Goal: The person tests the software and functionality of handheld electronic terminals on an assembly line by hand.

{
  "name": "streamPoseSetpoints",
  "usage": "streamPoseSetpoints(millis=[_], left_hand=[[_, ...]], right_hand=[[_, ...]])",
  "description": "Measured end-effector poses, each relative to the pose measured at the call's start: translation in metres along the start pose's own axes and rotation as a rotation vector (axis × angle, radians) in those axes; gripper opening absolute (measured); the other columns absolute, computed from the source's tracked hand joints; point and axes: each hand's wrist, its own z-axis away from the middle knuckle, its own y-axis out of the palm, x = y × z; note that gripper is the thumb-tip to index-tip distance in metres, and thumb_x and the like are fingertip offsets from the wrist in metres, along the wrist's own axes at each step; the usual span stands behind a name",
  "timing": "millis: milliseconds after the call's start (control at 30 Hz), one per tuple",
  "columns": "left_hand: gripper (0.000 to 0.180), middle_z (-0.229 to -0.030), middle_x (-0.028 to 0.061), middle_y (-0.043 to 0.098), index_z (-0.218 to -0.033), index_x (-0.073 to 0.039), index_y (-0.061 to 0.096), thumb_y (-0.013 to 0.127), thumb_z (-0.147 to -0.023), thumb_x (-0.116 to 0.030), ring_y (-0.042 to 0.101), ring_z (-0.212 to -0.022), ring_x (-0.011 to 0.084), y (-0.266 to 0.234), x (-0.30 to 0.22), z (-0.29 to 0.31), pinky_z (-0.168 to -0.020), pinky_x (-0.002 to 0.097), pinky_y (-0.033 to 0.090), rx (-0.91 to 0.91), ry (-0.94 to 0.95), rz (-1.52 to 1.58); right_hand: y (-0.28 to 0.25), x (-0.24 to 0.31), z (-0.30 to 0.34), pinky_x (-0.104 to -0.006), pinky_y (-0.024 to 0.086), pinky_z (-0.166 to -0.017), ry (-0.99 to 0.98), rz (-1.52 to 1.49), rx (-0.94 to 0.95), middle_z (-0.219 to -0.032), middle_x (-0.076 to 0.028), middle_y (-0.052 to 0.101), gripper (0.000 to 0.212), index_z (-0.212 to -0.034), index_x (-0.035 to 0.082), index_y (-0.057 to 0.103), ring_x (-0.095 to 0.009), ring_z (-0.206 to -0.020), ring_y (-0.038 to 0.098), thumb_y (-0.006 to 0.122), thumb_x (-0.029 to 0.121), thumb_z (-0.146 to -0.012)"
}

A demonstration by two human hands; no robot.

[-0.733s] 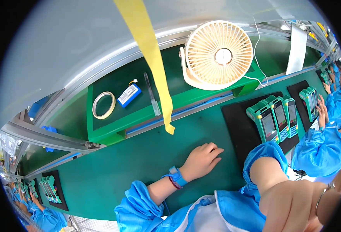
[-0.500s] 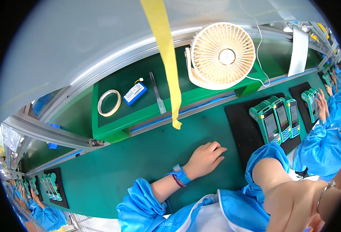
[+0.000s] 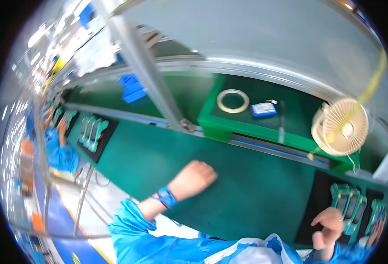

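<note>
Payment terminals beside your right hand

Your right grip stands parted; the green terminals sit on their black mat. Your left hand is blurred over the worktop, fingers curled; whether it holds anything, I cannot tell.

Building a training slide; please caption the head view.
Left hand over green bench; right hand near green handheld devices on black mat.
</note>
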Motion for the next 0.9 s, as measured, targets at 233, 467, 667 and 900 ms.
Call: streamPoseSetpoints(millis=[233, 467, 667, 900], left_hand=[[0.029, -0.101, 0.0096, 0.058, -0.106, -0.006, 0.056, 0.052, -0.078, -0.012, 0.053, -0.102, 0.0258, 0.001, 0.129, 0.148, -0.086, 0.036, 0.041, 0.261, -0.532, -0.324], [0.038, -0.105, 0.0109, 0.053, -0.114, -0.01, 0.054, 0.049, -0.077, -0.01, 0.049, -0.103, 0.0262, 0.0, 0.237, 0.271, -0.088, 0.0363, 0.038, 0.451, -0.734, -0.613], [0.045, -0.11, 0.0123, 0.052, -0.12, -0.014, 0.051, 0.05, -0.075, -0.009, 0.046, -0.111, 0.029, -0.001, 0.274, 0.327, -0.094, 0.0388, 0.036, 0.51, -0.774, -0.642], [0.043, -0.097, 0.011, 0.051, -0.115, -0.014, 0.053, 0.058, -0.072, -0.011, 0.052, -0.093, 0.0285, -0.01, 0.292, 0.324, -0.079, 0.0394, 0.041, 0.547, -0.685, -0.631]], right_hand=[[0.035, -0.01, -0.011, -0.0365, 0.04, -0.056, 0.181, 0.539, 0.429, -0.079, -0.009, 0.056, 0.032, -0.091, 0.006, 0.06, -0.026, -0.065, 0.054, 0.07, 0.013, -0.062], [0.048, -0.004, -0.009, -0.0363, 0.041, -0.056, 0.291, 0.516, 0.352, -0.078, -0.009, 0.055, 0.038, -0.093, 0.005, 0.059, -0.026, -0.067, 0.055, 0.072, 0.017, -0.06], [0.051, 0.0, -0.018, -0.0354, 0.042, -0.056, 0.344, 0.589, 0.318, -0.081, -0.008, 0.057, 0.034, -0.092, 0.006, 0.061, -0.025, -0.068, 0.057, 0.072, 0.018, -0.062], [0.052, -0.003, -0.021, -0.033, 0.045, -0.056, 0.407, 0.587, 0.328, -0.085, -0.005, 0.058, 0.032, -0.093, 0.009, 0.063, -0.022, -0.069, 0.059, 0.072, 0.017, -0.064]])
